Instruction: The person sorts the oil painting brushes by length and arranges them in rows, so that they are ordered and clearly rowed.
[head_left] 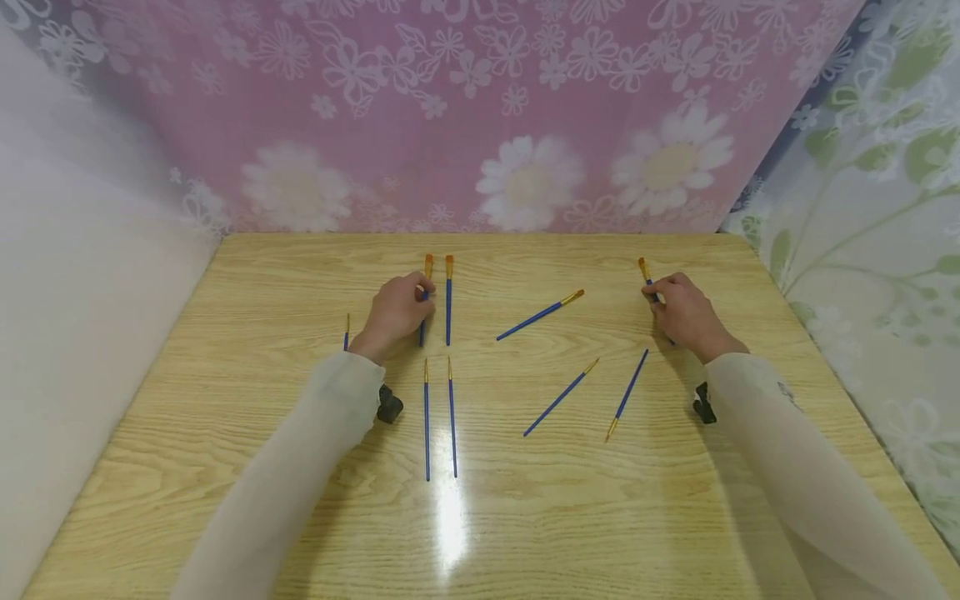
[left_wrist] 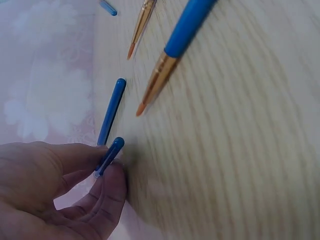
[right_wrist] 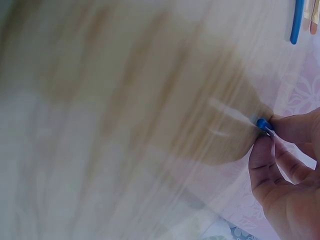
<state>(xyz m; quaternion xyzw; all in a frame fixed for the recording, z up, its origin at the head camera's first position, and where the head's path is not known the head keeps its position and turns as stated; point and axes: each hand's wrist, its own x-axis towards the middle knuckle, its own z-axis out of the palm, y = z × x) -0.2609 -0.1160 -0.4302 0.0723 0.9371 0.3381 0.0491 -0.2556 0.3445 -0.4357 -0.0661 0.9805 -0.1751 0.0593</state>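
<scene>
Left fingers point(left_wrist: 107, 187) curled, pinching blue brush point(head_left: 424, 300) by the handle, far centre-left of table point(head_left: 225, 467). Right fingers point(right_wrist: 262, 160) curled, pinching second brush point(head_left: 647, 275) near far right edge. Third brush point(head_left: 448, 300) just beside the left-held one, parallel. Pair of thin brushes point(head_left: 439, 421) nearer the body. Three more lying loose between left hand point(head_left: 393, 312) and right hand point(head_left: 682, 315). One small brush point(head_left: 347, 331) left of the left hand.

Makeshift home craft corner, wooden table point(head_left: 225, 467), floral curtains point(head_left: 480, 108), paintbrushes point(head_left: 540, 315)
</scene>
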